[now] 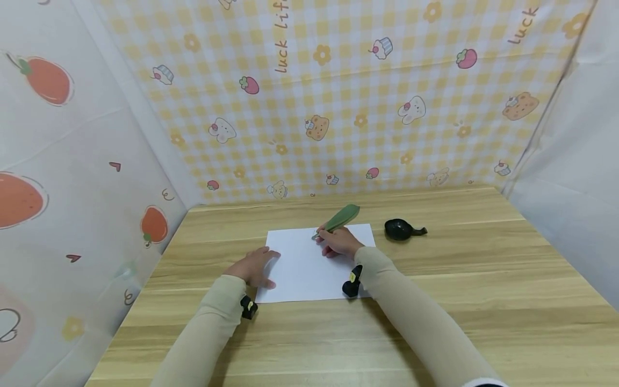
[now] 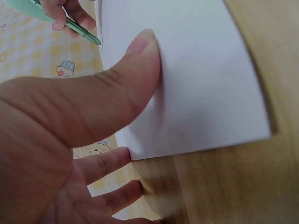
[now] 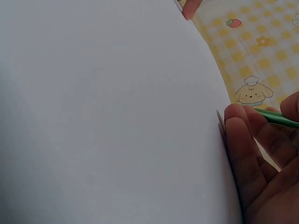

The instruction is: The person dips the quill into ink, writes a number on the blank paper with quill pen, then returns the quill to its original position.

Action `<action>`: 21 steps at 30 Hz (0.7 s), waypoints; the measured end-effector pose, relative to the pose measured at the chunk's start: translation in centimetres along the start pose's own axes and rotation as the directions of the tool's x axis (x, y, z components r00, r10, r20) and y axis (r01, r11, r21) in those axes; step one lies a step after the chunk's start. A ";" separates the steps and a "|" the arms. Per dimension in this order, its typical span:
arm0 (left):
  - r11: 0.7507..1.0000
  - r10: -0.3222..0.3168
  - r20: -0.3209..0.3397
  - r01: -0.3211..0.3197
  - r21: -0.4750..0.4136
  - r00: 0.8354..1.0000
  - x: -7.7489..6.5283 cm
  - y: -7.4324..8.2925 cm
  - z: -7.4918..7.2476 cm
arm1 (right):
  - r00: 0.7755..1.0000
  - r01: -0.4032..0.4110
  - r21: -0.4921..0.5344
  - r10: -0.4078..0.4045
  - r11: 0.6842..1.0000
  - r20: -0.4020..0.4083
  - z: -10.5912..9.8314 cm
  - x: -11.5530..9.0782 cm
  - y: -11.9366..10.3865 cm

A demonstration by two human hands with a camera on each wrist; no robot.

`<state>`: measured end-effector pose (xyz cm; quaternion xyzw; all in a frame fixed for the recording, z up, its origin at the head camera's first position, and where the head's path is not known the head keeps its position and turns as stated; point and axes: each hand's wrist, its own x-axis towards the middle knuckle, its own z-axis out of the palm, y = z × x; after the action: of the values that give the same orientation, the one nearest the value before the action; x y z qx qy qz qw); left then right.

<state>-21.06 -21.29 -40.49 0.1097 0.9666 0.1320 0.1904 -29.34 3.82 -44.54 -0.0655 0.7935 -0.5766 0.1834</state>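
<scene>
A sheet of white paper (image 1: 300, 269) lies on the wooden table. My right hand (image 1: 340, 242) pinches a green pen (image 2: 84, 31) with a broad leaf-shaped top (image 1: 344, 215). Its tip points down at the upper part of the sheet. In the right wrist view the fingers are curled at the pen (image 3: 275, 117), with part of it hidden. On the left edge of the paper rests my left hand (image 1: 251, 266), its fingers spread. The left thumb (image 2: 140, 60) lies over the sheet, and one fingertip touches its corner.
A small black pan-shaped object (image 1: 398, 229) with a short handle sits right of the paper. Behind the table (image 1: 483, 269) hangs a yellow checked cloth (image 1: 358, 150); white cloth (image 1: 96, 188) with printed fruit closes off the left side.
</scene>
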 end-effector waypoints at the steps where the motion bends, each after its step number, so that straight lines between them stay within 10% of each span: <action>1: 1.000 -0.001 0.001 0.001 -0.002 1.000 0.0 0.0 0.0 | 1.000 0.001 -0.001 -0.001 1.000 0.002 0.0 0.0 0.0; 21: 1.000 -0.015 0.007 0.014 0.027 1.000 -0.1 0.2 -0.2 | 0.996 0.038 -0.039 -0.034 0.999 0.080 -0.1 -0.8 -0.1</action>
<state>-20.99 -21.14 -40.17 0.1058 0.9684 0.1170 0.1932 -28.62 4.15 -44.21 -0.1064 0.7958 -0.5605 0.2032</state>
